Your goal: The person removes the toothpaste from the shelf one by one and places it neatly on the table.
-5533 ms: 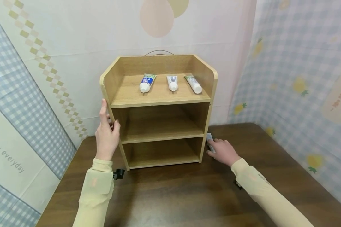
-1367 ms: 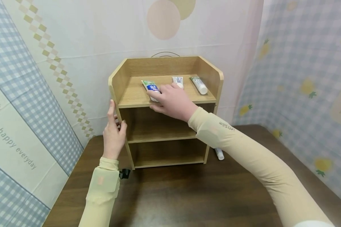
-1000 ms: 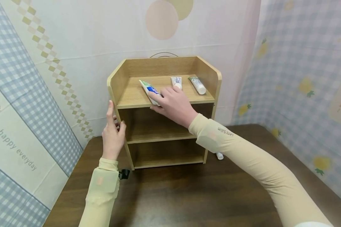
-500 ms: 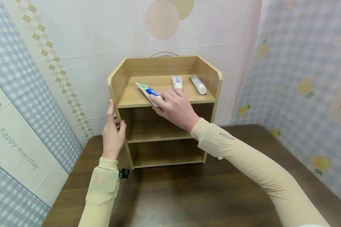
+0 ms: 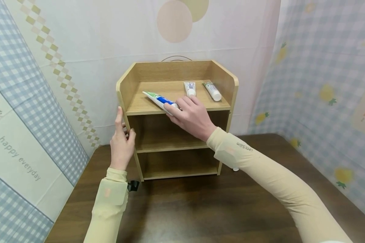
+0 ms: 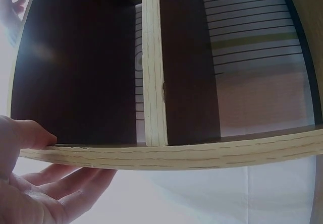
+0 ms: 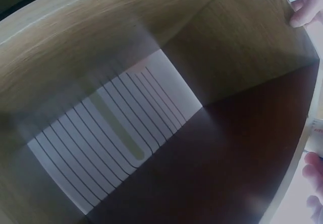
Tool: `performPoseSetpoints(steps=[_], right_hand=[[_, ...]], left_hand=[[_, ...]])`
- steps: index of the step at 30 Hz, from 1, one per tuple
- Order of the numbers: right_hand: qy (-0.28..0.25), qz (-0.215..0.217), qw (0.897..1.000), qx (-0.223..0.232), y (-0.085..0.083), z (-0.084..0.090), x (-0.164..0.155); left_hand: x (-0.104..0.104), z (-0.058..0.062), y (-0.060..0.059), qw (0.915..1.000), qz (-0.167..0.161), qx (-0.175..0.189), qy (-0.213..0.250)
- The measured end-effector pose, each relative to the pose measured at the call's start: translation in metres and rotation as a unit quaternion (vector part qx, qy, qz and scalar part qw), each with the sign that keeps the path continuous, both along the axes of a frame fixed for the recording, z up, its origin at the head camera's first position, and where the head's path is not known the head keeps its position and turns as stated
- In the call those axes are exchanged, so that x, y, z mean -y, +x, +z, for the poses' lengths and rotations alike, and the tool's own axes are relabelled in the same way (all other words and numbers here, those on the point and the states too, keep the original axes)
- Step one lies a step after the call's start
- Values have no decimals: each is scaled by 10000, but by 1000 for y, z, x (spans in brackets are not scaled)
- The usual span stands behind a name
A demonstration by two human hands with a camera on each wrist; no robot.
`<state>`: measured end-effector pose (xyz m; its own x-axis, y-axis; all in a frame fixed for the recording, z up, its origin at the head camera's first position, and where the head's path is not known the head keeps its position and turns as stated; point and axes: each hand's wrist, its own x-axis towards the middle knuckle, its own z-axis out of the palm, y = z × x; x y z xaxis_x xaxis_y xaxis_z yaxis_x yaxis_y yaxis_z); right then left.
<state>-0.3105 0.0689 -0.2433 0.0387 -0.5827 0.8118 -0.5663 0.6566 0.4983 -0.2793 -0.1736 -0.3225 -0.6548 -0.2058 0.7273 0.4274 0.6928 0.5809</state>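
A small wooden shelf unit (image 5: 176, 110) with three levels stands on the table. My left hand (image 5: 121, 145) grips its left side panel, thumb inside and fingers outside, as the left wrist view shows on the panel edge (image 6: 217, 154). At the top level's front edge, my right hand (image 5: 193, 116) pinches a blue, green and white toothpaste tube (image 5: 162, 99) near its cap end. The tube's flat tail points left and back over the board. Behind that hand lie a white tube (image 5: 189, 88) and a white-and-green tube (image 5: 212, 91), caps forward.
On the brown table (image 5: 182, 212), right of the shelf, a white tube cap (image 5: 235, 169) peeks out from behind the right forearm. Both lower shelf levels are bare in the head view. Fabric-covered walls (image 5: 316, 101) close off the back and sides.
Earlier the right hand was on a tube beside the shelf; it has let that go and taken the blue tube. Lately the tube's tail has swung left and its cap end slightly right.
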Motion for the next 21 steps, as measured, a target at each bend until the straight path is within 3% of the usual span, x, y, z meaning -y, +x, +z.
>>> performPoseSetpoints(steps=[21], right_hand=[[-302,151,9989,-338,19,4,-24]], left_hand=[[0,-2,-2,10000,14,-30,10]])
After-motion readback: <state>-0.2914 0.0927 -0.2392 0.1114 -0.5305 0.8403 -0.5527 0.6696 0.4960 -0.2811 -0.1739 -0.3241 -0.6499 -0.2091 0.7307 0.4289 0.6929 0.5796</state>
